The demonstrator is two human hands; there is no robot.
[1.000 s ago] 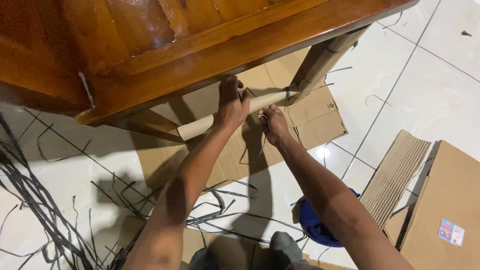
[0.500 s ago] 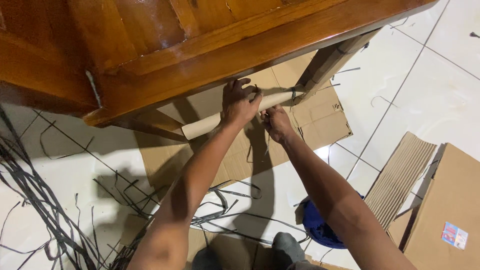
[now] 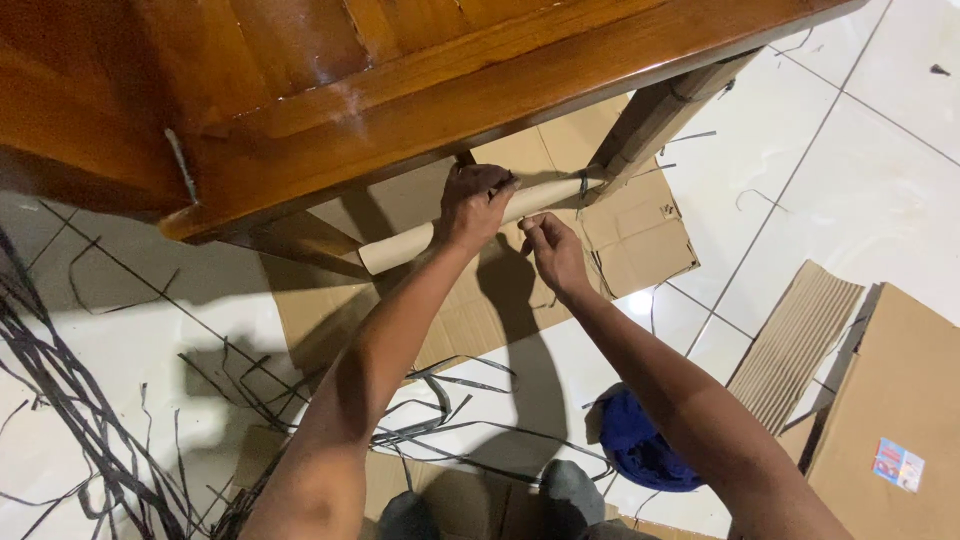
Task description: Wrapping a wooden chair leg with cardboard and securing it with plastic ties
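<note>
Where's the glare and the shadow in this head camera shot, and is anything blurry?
Head view: glare shines on the glossy wooden table top and on the white floor tile; both arms cast dark shadows across the flat cardboard; left hand and right hand at the cardboard-wrapped rail look reasonably sharp.

A single head-worn camera looks steeply down from above the person's own forearms – close to the glossy brown wooden table top (image 3: 400,80) filling the upper left of the frame, with the white tiled floor (image 3: 860,150) farther below at right.
</note>
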